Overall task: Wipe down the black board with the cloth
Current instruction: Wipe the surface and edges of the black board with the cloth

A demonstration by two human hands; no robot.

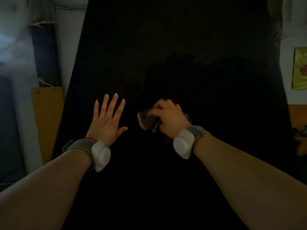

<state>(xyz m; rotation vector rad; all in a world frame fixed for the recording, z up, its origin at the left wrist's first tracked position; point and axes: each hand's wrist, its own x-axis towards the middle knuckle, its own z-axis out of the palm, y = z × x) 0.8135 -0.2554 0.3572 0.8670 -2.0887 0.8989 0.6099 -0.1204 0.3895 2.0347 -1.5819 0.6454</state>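
Black board: the black board stood leaning and filled the middle of the view, both forearms reaching toward it.
Left hand: the left hand lay flat against the board's lower left part, its fingers straight and spread apart.
Right hand: the right hand was against the board just right of the left hand, fingers curled and clamped on the cloth.
Cloth: the cloth, grey and bunched, stuck out of the right fist toward the left hand, against the board.
Wristbands: a grey band with a white pod sat on each wrist.
Left of the board: a brown panel stood upright.
Right of the board: a yellow poster was on the wall.
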